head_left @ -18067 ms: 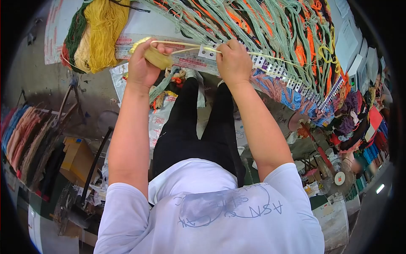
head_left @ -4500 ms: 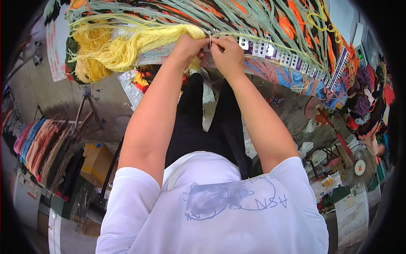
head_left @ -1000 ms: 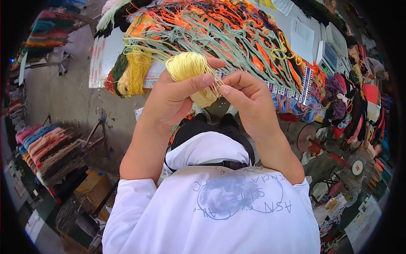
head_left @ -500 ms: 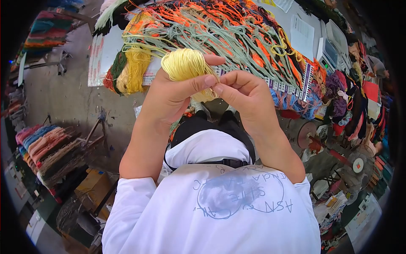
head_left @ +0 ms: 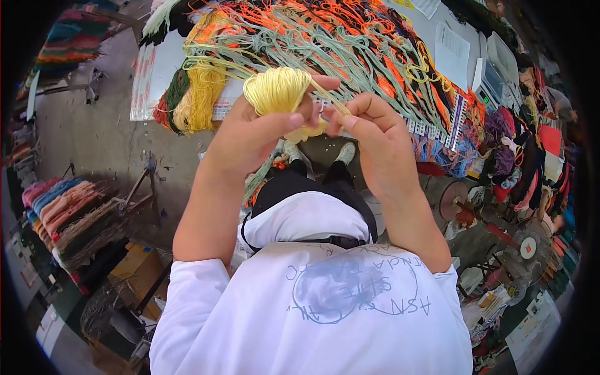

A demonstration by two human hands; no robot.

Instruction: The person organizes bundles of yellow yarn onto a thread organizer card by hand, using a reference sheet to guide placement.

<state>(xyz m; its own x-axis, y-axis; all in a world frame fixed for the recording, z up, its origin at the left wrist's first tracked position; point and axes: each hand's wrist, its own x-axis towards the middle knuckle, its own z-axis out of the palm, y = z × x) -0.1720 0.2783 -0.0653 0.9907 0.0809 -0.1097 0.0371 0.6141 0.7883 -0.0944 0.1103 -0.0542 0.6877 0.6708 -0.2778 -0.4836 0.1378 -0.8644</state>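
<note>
After the right hand (head_left: 379, 130) shifted away from the glossy pale-yellow yarn hank (head_left: 277, 90), the slender pale-yellow strands (head_left: 329, 95) it pinched spanned a wider gap, standing apart from the bulk. The left hand (head_left: 245, 139) grasped the hank, raised near the white-topped bench (head_left: 165, 62).

Left hand (head_left: 253, 134) curled around pale yellow skein (head_left: 277, 92); right hand (head_left: 378, 131) pinching strands (head_left: 330, 99) running from skein. Beyond: bench (head_left: 431, 34) spread with pale green yarn (head_left: 325, 59) and orange yarn (head_left: 390, 70). Darker yellow hank (head_left: 206, 97) beside dark green hank (head_left: 177, 94), bench's left end. White paper (head_left: 451, 53), right.
</note>
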